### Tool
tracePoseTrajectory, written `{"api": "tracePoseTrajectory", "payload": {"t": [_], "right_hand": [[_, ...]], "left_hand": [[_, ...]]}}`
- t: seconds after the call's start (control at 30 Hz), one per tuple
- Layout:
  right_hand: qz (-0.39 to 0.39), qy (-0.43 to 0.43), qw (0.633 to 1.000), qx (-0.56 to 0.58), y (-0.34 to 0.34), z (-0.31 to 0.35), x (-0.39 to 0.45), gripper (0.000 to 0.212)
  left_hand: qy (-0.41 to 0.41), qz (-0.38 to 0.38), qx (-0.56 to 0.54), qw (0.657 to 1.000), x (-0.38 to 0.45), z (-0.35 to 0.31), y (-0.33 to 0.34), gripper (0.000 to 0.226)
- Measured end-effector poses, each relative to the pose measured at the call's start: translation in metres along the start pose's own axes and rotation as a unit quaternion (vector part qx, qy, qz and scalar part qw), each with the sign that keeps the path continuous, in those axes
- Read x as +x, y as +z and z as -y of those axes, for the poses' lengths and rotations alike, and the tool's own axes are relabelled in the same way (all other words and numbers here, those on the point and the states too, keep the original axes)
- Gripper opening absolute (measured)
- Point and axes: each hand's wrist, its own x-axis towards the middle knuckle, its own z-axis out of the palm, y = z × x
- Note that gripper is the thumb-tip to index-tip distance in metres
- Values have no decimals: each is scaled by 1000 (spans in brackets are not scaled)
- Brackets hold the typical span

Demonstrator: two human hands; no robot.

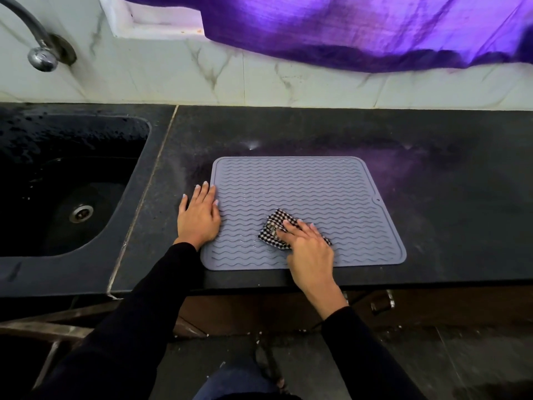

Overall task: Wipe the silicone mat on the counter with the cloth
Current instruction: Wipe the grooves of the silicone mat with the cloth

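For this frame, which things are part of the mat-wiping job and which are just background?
In use: grey mat; checked cloth pressed onto it by the right hand; left hand flat at the mat's left edge.

Background: sink, tap, purple curtain, counter.

A grey silicone mat (pixel 302 197) with wavy ridges and rounded corners lies flat on the dark surface (pixel 447 197), close to its front edge. A crumpled black-and-white checked cloth (pixel 272 230) sits on the mat's near-middle part.
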Motion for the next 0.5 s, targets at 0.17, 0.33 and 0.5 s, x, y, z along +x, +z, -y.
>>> {"api": "tracePoseTrajectory", "payload": {"t": [0.17,0.33,0.5], "right_hand": [[84,160,964,196,-45,-29,23,41],[-18,197,955,223,-33,-21,25,47],[-61,16,998,-28,17,-7,0,65]], "left_hand": [[-4,9,0,1000,-1,-1,-1,48],[-5,2,-3,1000,-2,-2,-1,48],[-6,-6,-7,1000,-2,-2,-2,62]]}}
